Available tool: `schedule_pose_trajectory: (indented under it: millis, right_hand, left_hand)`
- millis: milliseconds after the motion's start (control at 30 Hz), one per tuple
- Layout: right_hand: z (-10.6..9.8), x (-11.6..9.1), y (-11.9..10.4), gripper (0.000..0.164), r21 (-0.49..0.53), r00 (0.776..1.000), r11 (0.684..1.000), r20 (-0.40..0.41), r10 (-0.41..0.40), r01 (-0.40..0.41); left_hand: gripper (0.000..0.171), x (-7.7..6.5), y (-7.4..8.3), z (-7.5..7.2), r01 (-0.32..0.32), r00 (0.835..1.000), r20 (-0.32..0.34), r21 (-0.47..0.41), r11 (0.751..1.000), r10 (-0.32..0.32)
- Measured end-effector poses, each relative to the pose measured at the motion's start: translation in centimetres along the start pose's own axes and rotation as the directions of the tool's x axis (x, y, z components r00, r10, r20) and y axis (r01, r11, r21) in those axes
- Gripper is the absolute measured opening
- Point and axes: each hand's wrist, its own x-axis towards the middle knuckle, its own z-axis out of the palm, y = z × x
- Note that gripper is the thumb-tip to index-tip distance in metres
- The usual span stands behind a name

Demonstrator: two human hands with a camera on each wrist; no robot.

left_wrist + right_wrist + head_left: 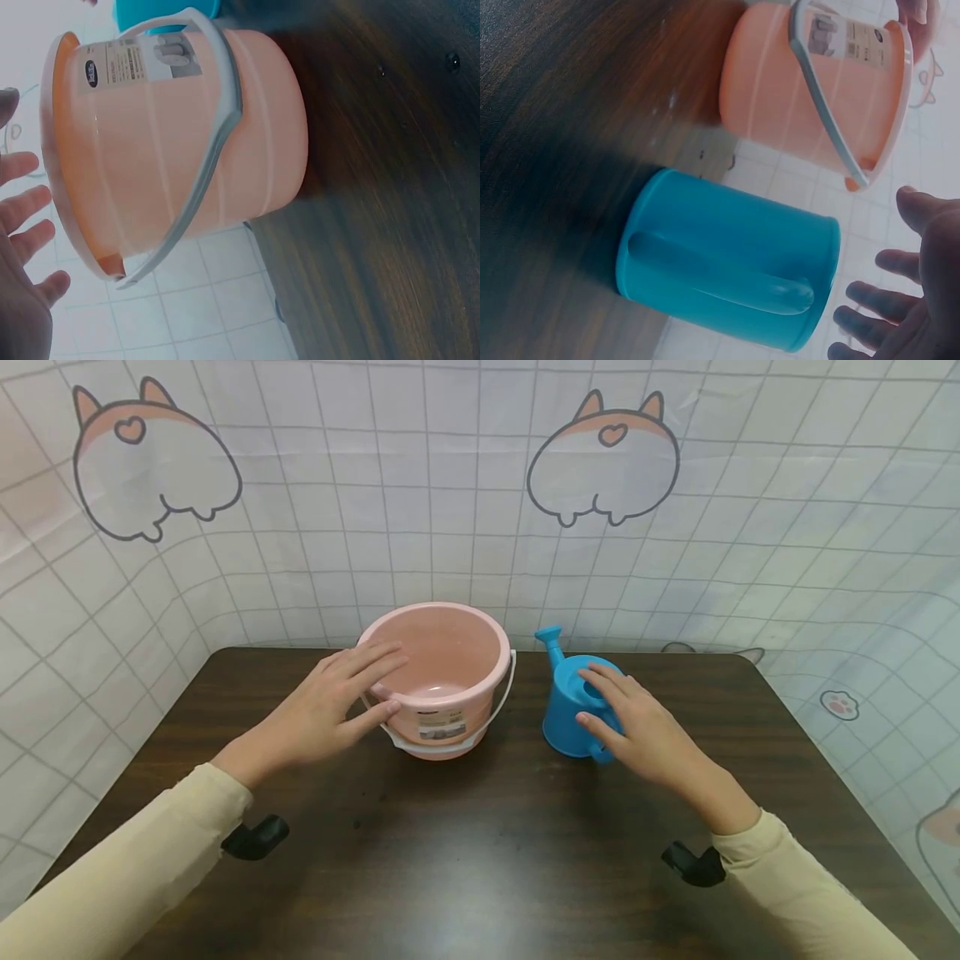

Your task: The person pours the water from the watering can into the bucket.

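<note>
A pink bucket (442,727) with a white handle and a paper label stands upright towards the back of the table. My left hand (322,702) hovers by its left rim, fingers spread and holding nothing; the left wrist view shows the fingertips beside the bucket's mouth. To the right of the bucket stands a blue watering can (566,718), its spout pointing back and its handle towards the front. Over the can's top right side is my right hand (648,735), fingers extended. In the right wrist view a gap shows between those fingers and the can (727,262).
The dark wooden table (450,860) carries a few small water drops (452,61). Close behind it hangs a white grid-patterned cloth (480,543) with cartoon prints, which also runs along both sides. Black wrist mounts (255,837) stick out at both sleeves.
</note>
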Motion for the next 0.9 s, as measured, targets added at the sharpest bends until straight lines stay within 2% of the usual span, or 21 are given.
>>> schedule_pose_trajectory:
  millis: [600, 900]
  right_hand:
    - [0.2, -0.1, 0.8, 0.061, 0.067, 0.998, 0.997, -0.029, 0.047, -0.045]
    - [0.3, 0.0, 1.2, 0.061, 0.088, 0.996, 0.996, -0.085, 0.022, -0.015]
  left_hand:
    - [0.069, -0.1, -0.9, 0.4, 0.064, 0.996, -0.053, -0.129, 0.99, -0.072]
    - [0.065, -0.1, -1.2, 0.5, 0.097, 0.991, -0.073, -0.172, 0.98, -0.111]
